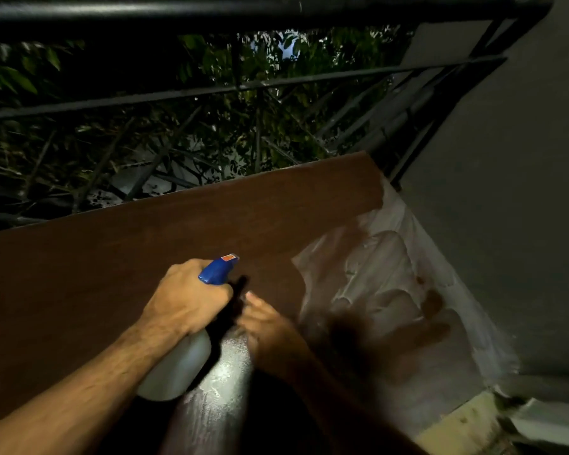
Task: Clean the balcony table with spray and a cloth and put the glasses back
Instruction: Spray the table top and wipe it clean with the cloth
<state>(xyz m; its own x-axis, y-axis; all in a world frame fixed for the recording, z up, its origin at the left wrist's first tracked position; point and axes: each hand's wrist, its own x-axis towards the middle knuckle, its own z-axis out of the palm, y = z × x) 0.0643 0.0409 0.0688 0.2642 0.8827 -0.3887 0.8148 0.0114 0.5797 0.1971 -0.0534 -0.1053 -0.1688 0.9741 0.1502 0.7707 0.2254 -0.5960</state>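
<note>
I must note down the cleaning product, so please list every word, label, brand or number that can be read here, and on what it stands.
Nothing here can be read.
Orange sticker on the blue nozzle of the spray bottle, held by the left hand: too small and blurred to read.
Bottle body: no label visible.

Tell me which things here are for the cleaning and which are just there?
For the cleaning:
- white plastic spray bottle with a blue trigger head, gripped by the left hand
- brown wooden table top
- right hand, beside the bottle

Just there:
- crumpled clear plastic sheet
- black metal railing
- green leaves
</note>
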